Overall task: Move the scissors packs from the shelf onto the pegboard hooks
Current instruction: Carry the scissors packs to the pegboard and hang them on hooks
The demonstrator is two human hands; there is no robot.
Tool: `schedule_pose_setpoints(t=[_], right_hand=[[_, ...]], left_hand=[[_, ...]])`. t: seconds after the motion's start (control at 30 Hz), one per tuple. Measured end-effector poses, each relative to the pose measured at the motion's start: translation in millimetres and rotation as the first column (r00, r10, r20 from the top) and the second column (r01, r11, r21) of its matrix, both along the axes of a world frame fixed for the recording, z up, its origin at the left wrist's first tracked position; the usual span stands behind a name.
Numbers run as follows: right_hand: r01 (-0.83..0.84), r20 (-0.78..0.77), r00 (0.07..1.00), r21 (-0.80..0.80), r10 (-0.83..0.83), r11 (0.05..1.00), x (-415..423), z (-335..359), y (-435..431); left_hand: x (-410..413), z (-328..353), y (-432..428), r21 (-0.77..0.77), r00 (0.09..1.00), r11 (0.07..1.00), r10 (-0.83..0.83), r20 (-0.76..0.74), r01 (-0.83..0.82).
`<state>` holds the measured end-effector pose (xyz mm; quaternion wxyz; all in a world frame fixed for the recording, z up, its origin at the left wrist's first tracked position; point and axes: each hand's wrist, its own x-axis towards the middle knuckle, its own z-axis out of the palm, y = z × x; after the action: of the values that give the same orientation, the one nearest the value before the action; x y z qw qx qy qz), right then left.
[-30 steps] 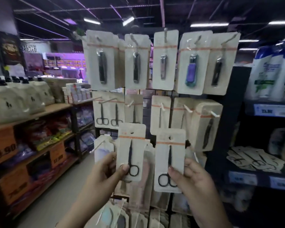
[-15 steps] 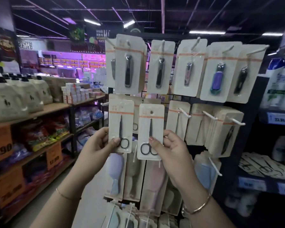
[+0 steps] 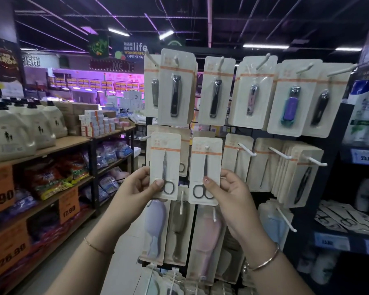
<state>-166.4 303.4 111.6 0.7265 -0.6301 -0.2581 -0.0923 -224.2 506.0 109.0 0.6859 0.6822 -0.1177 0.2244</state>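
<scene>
Pinching low, left hand (image 3: pixel 140 187) holds the left scissors pack (image 3: pixel 165 158), right hand (image 3: pixel 227 193) the right pack (image 3: pixel 206 167); the left hole, seemingly unthreaded, could miss its hook (image 3: pixel 144 137) and fall.

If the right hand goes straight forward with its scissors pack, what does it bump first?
Probably the white hook tip showing in the hole of its scissors pack; the right hand would slide the pack onto it. Depth is hard to judge.

One wide head-worn camera faces the pegboard (image 3: pixel 330 188) nearly straight on, near it, centred at its middle rows.
</scene>
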Motion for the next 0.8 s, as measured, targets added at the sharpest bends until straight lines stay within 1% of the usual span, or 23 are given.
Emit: schedule_pose_setpoints(t=[0.3,0.47,0.8], right_hand=[[-0.001,-0.001,1.000,-0.013,0.001,1.000,6.5,-1.4,1.2],[0.010,0.000,1.000,-0.017,-0.010,1.000,8.0,-1.5,1.4],[0.014,-0.008,1.000,-0.017,-0.014,1.000,10.9,-1.2,3.3]], left_hand=[[-2.5,2.0,3.1,-0.059,0.999,0.997,-0.039,0.035,0.041],[-1.1,5.4,1.2,-0.025,0.999,0.998,-0.052,0.016,0.053],[-0.9,2.0,1.6,-0.021,0.998,0.998,-0.055,-0.011,0.055]])
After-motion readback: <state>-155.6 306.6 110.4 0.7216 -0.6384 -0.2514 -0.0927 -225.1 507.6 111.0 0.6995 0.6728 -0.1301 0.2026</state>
